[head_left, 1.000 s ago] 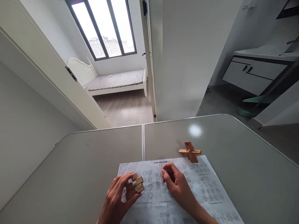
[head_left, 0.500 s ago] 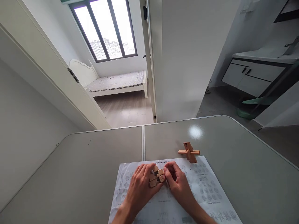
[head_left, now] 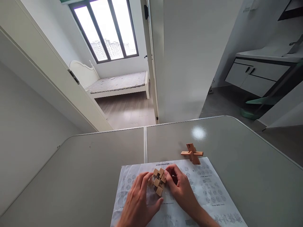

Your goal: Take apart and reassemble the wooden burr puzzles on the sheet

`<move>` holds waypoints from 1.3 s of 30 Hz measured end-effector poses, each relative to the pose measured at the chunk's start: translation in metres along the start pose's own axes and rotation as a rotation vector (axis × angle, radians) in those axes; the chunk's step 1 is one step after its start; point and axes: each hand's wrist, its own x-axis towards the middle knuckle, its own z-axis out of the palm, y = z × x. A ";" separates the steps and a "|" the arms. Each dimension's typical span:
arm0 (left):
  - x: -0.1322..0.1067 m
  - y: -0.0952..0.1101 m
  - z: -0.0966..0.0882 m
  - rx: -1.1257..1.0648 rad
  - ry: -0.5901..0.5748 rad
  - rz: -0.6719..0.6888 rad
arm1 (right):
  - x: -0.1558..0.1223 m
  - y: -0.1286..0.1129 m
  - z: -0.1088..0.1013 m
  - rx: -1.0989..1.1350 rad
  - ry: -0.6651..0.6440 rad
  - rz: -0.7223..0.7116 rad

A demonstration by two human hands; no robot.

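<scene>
A light wooden interlocking puzzle (head_left: pixel 156 183), made of small blocks with dark gaps between them, is between my hands above the printed sheet (head_left: pixel 208 186). My right hand (head_left: pixel 181 184) pinches its right side with thumb and bent forefinger. My left hand (head_left: pixel 139 195) is at its left, the thumb spread away from the fingers. Its fingertips touch or nearly touch the blocks, and the thumb is apart from them. Past the sheet's far edge stands a second wooden puzzle (head_left: pixel 192 153), a reddish-brown cross of flat crossing pieces with dark marks on it.
The grey table (head_left: pixel 82 176) has a pale metal seam (head_left: pixel 145 145) and a light edge trim. Beyond it are an open doorway with a bed (head_left: pixel 118 83), a white wall (head_left: pixel 187 63), and a washbasin cabinet (head_left: pixel 257 74) at the right.
My left hand has loosened and drawn back toward the lower left, its thumb coming off the puzzle. The puzzle has turned, showing more block faces. My right hand stays at its right side.
</scene>
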 end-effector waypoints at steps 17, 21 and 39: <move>0.036 -0.023 -0.018 -0.054 -0.247 0.059 | 0.006 -0.001 -0.033 -0.423 -0.405 -0.295; 0.043 -0.025 -0.022 -0.132 -0.243 0.043 | 0.008 -0.005 -0.032 -0.425 -0.429 -0.308; 0.051 -0.016 -0.010 -0.575 -0.063 -0.141 | 0.017 -0.003 -0.039 -0.035 -0.095 -0.087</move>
